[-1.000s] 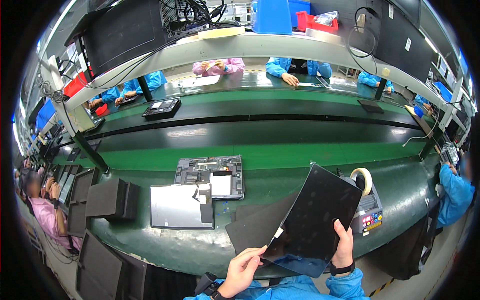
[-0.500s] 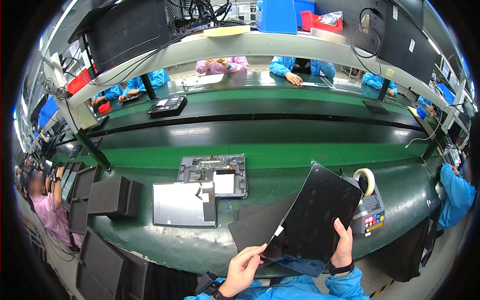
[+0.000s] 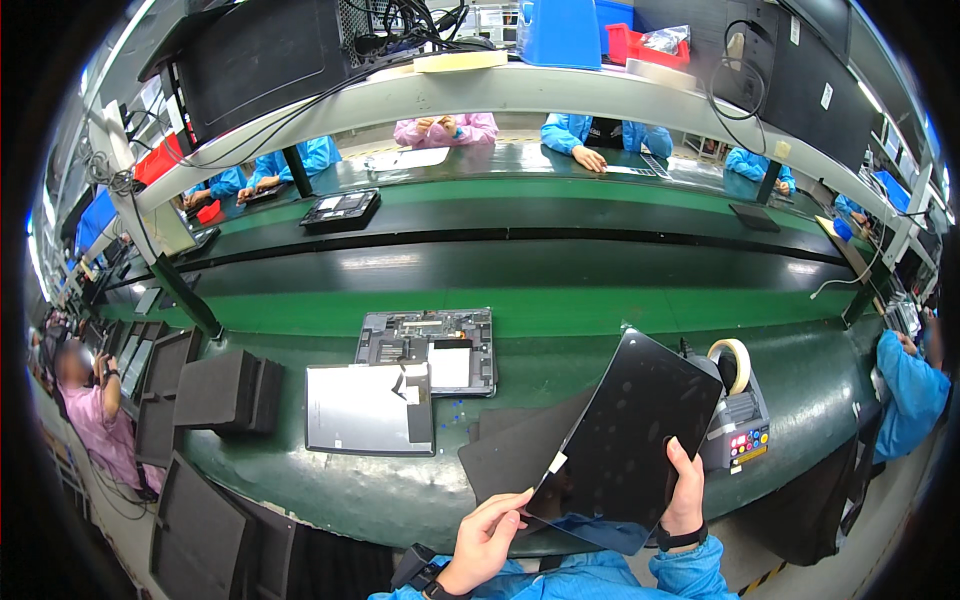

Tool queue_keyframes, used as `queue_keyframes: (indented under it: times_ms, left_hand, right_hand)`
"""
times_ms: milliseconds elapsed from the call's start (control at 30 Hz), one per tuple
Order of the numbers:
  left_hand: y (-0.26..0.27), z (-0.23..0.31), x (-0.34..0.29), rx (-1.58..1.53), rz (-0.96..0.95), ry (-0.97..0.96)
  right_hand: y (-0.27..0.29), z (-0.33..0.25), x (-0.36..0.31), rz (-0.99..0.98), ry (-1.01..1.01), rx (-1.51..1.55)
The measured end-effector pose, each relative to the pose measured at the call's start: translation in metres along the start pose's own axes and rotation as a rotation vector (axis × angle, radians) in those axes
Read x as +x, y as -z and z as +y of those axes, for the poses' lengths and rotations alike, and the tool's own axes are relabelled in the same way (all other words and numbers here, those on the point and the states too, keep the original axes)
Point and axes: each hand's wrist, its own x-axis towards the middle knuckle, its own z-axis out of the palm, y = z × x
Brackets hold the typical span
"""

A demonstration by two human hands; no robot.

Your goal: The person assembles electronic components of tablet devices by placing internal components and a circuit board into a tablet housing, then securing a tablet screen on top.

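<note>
A glossy black display panel (image 3: 630, 440) is tilted up in front of me, with a small white tab (image 3: 557, 462) on its left edge. My right hand (image 3: 684, 492) grips the panel's lower right side, thumb on the front. At the lower left corner, my left hand (image 3: 488, 535) pinches the edge between thumb and fingers. Under and left of the panel lie dark foam sheets (image 3: 500, 452). Further left rests a silver back cover (image 3: 352, 410), overlapping an opened device body (image 3: 462, 335) with its inner parts showing.
A tape dispenser (image 3: 735, 415) with a tape roll stands just right of the panel. Black foam blocks (image 3: 215, 390) and trays (image 3: 200, 530) sit on the left. A shelf beam (image 3: 560, 90) crosses above the bench (image 3: 560, 350). Co-workers sit across and at both sides.
My hands and the display panel stay almost still. On the far line, an opened device has shifted slightly right. The co-worker in pink across the bench has moved their hands.
</note>
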Motion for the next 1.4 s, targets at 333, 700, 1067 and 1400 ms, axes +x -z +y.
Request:
queue_keyframes:
  times_ms: [333, 700, 1067, 1400]
  left_hand:
    - [0.019, -0.004, -0.002, 0.03, -0.034, 0.047]
    - [0.012, 0.009, 0.049, -0.274, 0.035, 0.134]
    - [0.005, 0.005, 0.043, -0.271, 0.198, 0.069]
    - [0.004, 0.017, 0.037, -0.236, 0.155, 0.111]
  right_hand:
    - [0.0, -0.001, -0.007, -0.049, 0.013, -0.037]
    - [-0.01, -0.01, -0.022, -0.549, -0.053, -0.621]
    - [0.126, 0.017, -0.008, 0.636, 0.235, -0.298]
    - [0.024, -0.039, -0.014, -0.05, 0.553, -0.644]
